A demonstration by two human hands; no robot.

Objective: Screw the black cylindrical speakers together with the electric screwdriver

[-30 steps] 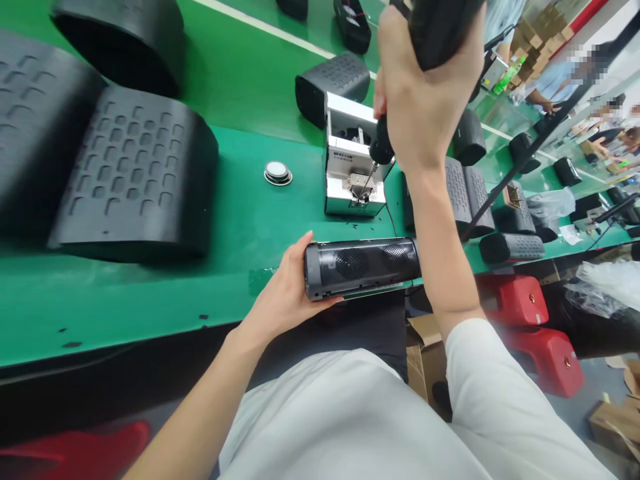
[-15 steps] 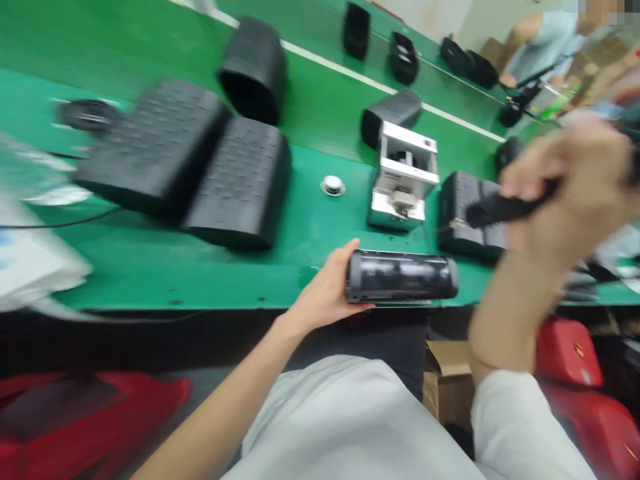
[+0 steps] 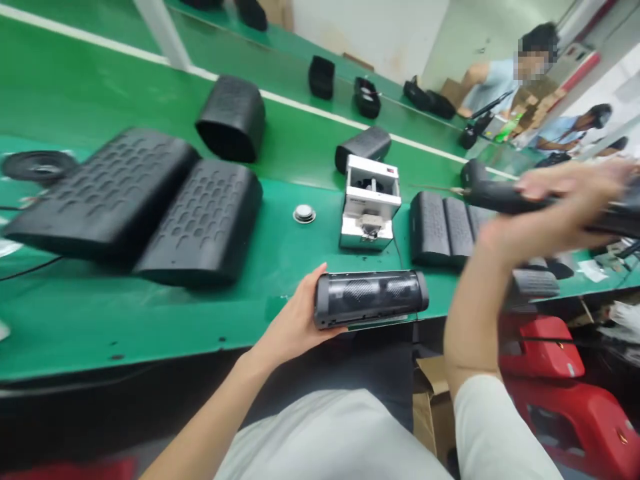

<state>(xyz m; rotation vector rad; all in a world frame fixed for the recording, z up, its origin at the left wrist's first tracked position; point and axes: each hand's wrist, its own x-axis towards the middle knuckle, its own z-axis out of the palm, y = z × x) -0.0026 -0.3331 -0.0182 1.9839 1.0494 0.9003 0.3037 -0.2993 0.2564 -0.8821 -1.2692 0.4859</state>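
My left hand (image 3: 295, 317) grips the left end of a black speaker (image 3: 370, 297), which lies lengthwise at the front edge of the green bench. Two round mesh patches show on its upper face. Raised at the right, my right hand (image 3: 565, 200) is wrapped round a black electric screwdriver (image 3: 500, 197), smeared by motion. Its thin bit points left, over the bench and apart from the speaker. Between the two hands, farther back, stands a white screw feeder (image 3: 371, 207). A small round silver part (image 3: 304, 213) sits left of the feeder.
Large black dimpled housings (image 3: 200, 220) stand on the left, with another housing (image 3: 235, 117) behind them. More dark housings (image 3: 433, 227) stand in a row right of the feeder. Red stools (image 3: 575, 413) and a cardboard box (image 3: 433, 400) are below the bench. Co-workers (image 3: 493, 80) sit at the far right.
The view has swung, so the bench appears farther left and lower. My right hand has moved the screwdriver away to the right and back. My left hand keeps its hold on the speaker.
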